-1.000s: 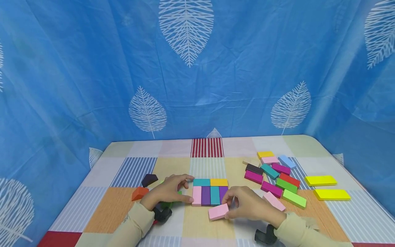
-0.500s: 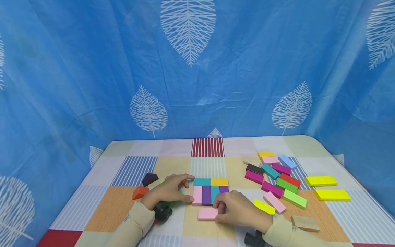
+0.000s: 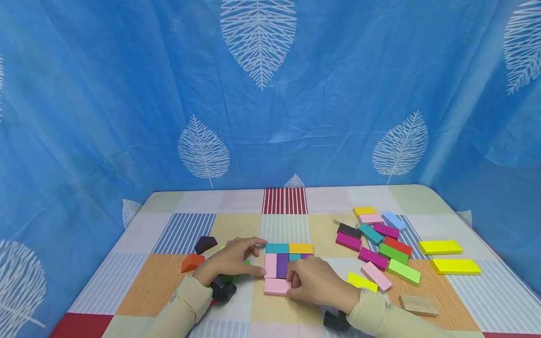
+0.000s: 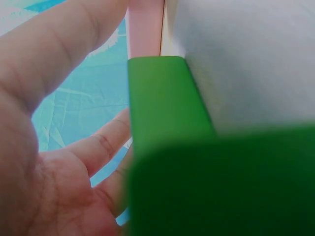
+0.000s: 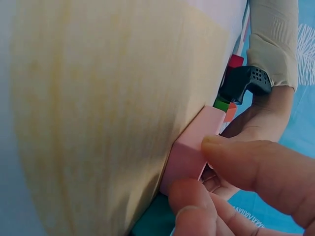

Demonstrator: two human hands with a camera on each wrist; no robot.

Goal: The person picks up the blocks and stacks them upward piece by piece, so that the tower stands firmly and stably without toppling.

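Note:
My right hand (image 3: 319, 284) pinches a pink block (image 3: 276, 287) between thumb and fingers, close-up in the right wrist view. That block lies crosswise at the near side of a flat rectangle of blocks. A teal block (image 3: 277, 248) and an orange-yellow one (image 3: 301, 248) make up its far row. Among those in the middle are a pink block (image 3: 270, 265) and a purple block (image 3: 282, 266); my right hand partly hides the rest. My left hand (image 3: 232, 258) stands at the left side, thumb and index fingertips right at the rectangle's edge. Beneath it is a green block (image 4: 160, 98).
Several loose blocks lie to the right, including a magenta block (image 3: 372, 258), a yellow block (image 3: 455, 266) and a plain wooden block (image 3: 418, 305). On the left are an orange block (image 3: 192, 263) and a black block (image 3: 205, 244). A blue curtain (image 3: 321, 117) hangs behind the table.
My right hand has moved left with the pink block, turning it straight and bringing it up against the rectangle's near side. My left hand has stayed in place.

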